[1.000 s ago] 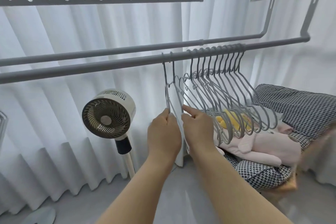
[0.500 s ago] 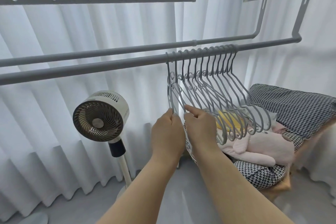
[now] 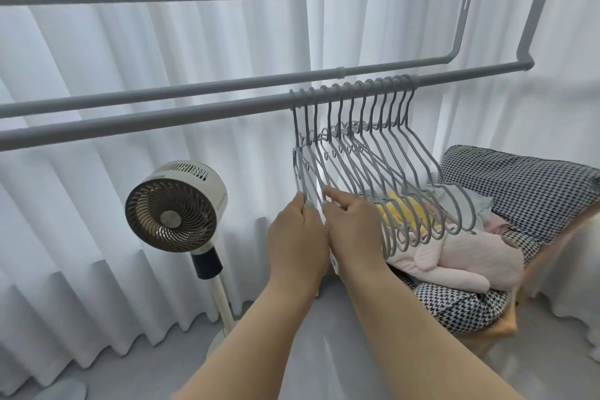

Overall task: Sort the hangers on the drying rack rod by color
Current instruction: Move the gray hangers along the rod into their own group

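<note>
From where I sit, the sorting looks close to finished, though that is my reading and not something I can confirm: every hanger I can see is the same grey, and the whole bunch of hangers [image 3: 373,153] hangs packed together on the front rod [image 3: 146,122] toward its right end, hooks side by side, with the long stretch of rod to the left bare. I count roughly 12 hooks, but they overlap too much to be sure. No second colour shows on this rod, so what is left seems to be only closing up the spacing at the left edge of the group. My left hand [image 3: 297,237] is curled with its fingertips pinching the lower edge of the leftmost hanger, and my right hand [image 3: 352,230] pinches the neighbouring hanger just beside it, forefinger stretched along the wire; the 2 hands nearly touch. The hangers are thin, round-section wire with a matte, rubbery-looking coating, sloped shoulders, small notches and curled ends, so I expect them to grip the rod a little instead of sliding freely. The rod is a smooth grey tube, with a second rod [image 3: 194,88] behind it. Behind hangs a pleated white curtain [image 3: 97,75]; a round fan [image 3: 173,206] stands on the left, and a houndstooth cushion [image 3: 526,182] with a pink soft toy [image 3: 454,256] lies on the right.
</note>
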{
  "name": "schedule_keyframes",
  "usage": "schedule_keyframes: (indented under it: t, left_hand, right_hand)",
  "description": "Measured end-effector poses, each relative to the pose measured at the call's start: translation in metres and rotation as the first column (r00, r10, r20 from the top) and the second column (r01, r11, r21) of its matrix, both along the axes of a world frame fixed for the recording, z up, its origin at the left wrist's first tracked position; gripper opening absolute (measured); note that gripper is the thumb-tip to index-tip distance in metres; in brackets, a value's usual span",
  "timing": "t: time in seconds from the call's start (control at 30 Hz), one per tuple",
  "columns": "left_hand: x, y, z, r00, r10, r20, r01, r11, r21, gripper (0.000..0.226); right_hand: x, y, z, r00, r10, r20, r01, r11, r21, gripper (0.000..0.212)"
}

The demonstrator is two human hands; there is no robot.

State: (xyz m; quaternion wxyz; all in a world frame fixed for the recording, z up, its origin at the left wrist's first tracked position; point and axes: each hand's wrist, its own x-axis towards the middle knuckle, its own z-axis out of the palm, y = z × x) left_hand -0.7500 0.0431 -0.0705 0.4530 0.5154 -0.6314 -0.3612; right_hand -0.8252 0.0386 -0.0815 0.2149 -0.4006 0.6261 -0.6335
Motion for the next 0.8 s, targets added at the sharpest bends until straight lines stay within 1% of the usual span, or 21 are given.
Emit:
schedule_keyframes:
  t: [0.1, 0.17, 0.5, 0.67, 0.8]
  left_hand:
    - [0.001, 0.002, 0.002, 0.999, 0.027, 0.020, -0.027, 1.000, -0.008, 0.048]
    - [0.001, 0.001, 0.002, 0.999, 0.047, 0.024, -0.046, 0.999, -0.017, 0.044]
    - [0.006, 0.002, 0.002, 0.998, 0.048, 0.028, -0.048, 0.999, -0.004, 0.045]
    - [0.009, 0.005, 0.003, 0.998, 0.060, 0.023, -0.059, 0.998, -0.036, 0.047]
    - [0.012, 0.007, 0.004, 0.997, 0.072, 0.030, -0.071, 0.997, -0.033, 0.045]
  right_hand:
    - [0.000, 0.000, 0.000, 1.000, 0.002, -0.007, -0.002, 1.000, -0.001, 0.038]
    - [0.000, 0.002, 0.000, 1.000, 0.005, -0.012, -0.005, 1.000, 0.002, 0.038]
    - [0.005, 0.006, 0.003, 0.998, 0.004, -0.066, -0.003, 1.000, 0.018, 0.038]
    - [0.007, 0.008, 0.002, 0.998, 0.012, -0.064, -0.011, 1.000, 0.014, 0.037]
    - [0.010, 0.008, 0.002, 0.998, 0.017, -0.057, -0.015, 0.999, 0.028, 0.038]
